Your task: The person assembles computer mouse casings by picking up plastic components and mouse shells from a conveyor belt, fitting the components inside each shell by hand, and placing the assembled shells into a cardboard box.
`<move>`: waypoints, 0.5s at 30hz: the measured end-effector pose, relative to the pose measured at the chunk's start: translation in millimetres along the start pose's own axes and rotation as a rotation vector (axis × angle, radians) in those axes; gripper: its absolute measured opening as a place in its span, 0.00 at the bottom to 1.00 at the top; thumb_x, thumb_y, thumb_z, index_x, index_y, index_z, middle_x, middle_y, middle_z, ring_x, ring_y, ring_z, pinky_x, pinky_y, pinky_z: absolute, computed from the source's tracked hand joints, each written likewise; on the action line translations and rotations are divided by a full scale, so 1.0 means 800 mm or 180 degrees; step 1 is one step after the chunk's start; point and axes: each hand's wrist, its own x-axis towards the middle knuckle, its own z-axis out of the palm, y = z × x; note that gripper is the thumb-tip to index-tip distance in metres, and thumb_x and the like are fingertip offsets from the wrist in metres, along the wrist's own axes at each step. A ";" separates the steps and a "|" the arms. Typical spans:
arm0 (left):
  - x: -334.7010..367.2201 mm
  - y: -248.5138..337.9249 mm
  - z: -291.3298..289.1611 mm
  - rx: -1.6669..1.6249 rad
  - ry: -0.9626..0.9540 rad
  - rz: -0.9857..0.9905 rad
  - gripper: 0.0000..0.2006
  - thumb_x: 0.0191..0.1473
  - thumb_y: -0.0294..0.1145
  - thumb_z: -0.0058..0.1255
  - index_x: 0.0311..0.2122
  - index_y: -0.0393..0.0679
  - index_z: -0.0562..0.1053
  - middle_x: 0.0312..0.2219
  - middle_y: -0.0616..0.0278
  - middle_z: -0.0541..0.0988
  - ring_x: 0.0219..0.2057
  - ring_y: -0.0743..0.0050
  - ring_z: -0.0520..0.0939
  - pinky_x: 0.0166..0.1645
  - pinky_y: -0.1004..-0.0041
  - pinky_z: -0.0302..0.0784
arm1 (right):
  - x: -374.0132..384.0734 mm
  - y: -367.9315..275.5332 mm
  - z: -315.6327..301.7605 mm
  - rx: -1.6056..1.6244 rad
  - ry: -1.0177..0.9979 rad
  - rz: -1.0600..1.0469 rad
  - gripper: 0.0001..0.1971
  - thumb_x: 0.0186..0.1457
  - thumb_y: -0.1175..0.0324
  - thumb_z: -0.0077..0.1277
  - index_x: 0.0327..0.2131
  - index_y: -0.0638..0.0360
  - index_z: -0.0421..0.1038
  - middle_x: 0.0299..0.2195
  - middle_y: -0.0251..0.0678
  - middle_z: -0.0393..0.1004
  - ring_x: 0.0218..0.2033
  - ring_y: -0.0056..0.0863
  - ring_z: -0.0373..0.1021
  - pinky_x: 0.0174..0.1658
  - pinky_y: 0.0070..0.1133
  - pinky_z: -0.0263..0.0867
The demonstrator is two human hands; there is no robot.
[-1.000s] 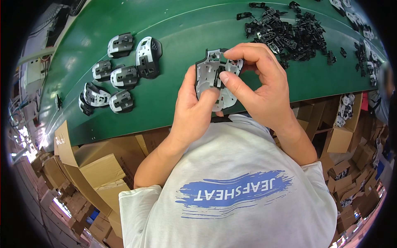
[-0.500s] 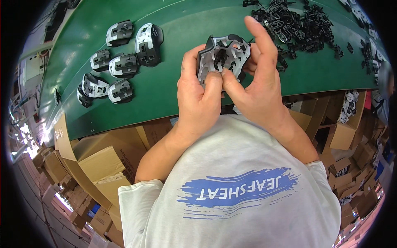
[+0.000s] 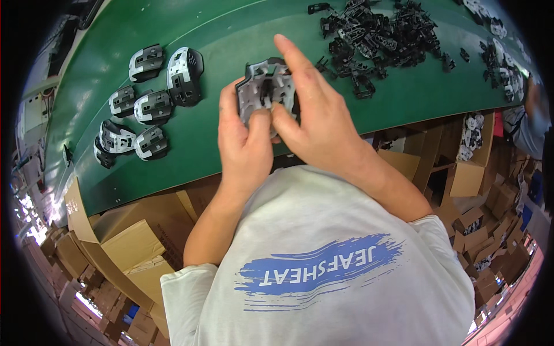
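Note:
Both hands hold a grey-and-black computer mouse shell (image 3: 250, 95) above the near side of the table, its ribbed hollow inside turned up. A small black plastic part (image 3: 266, 90) sits in the middle of that hollow. My left hand (image 3: 245, 147) wraps the shell's left side, with its thumb down inside. On the right side my right hand (image 3: 317, 118) grips the shell, thumb tip beside the left one at the black part's lower end. Its index finger stretches up and away from the shell. The undersides of the shell and most curled fingers are hidden.
Several finished-looking mouse shells (image 3: 153, 107) lie on the green table (image 3: 231, 34) at left. A heap of small black plastic parts (image 3: 386, 37) spreads at the far right. Open cardboard boxes (image 3: 138, 230) stand below the table edge. Another person's arm (image 3: 534, 106) shows at far right.
My hands and the shell sit further left in view, while the whole scene has also shifted. The right hand has turned further over the shell, covering more of its right side.

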 end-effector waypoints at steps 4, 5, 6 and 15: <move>-0.019 0.031 -0.043 -0.0062 0.0133 -0.0259 0.22 0.66 0.22 0.46 0.64 0.40 0.63 0.45 0.59 0.79 0.35 0.79 0.81 0.31 0.79 0.79 | 0.011 -0.026 -0.018 0.0474 -0.0432 0.0019 0.43 0.57 0.72 0.57 0.74 0.62 0.49 0.53 0.59 0.72 0.47 0.57 0.75 0.48 0.40 0.75; -0.032 0.046 -0.064 -0.0085 0.0439 -0.0375 0.23 0.66 0.24 0.48 0.64 0.40 0.63 0.46 0.58 0.80 0.37 0.75 0.82 0.31 0.77 0.81 | 0.016 -0.028 -0.035 0.0460 -0.0825 -0.0058 0.41 0.57 0.69 0.58 0.73 0.62 0.53 0.55 0.57 0.72 0.49 0.56 0.74 0.50 0.40 0.74; -0.046 0.055 -0.094 -0.0141 0.0730 -0.0482 0.24 0.66 0.25 0.50 0.65 0.41 0.63 0.46 0.56 0.80 0.38 0.71 0.84 0.30 0.75 0.84 | 0.019 -0.024 -0.048 0.0406 -0.1221 -0.0141 0.40 0.58 0.67 0.60 0.71 0.61 0.57 0.57 0.56 0.72 0.52 0.55 0.74 0.52 0.39 0.73; -0.351 0.125 -0.549 0.1767 0.4350 -0.0198 0.35 0.67 0.36 0.54 0.74 0.44 0.55 0.65 0.52 0.68 0.61 0.57 0.74 0.57 0.59 0.77 | 0.043 0.063 -0.090 -0.2138 -0.0843 -0.0367 0.11 0.58 0.67 0.63 0.45 0.53 0.81 0.34 0.33 0.76 0.37 0.35 0.74 0.44 0.33 0.67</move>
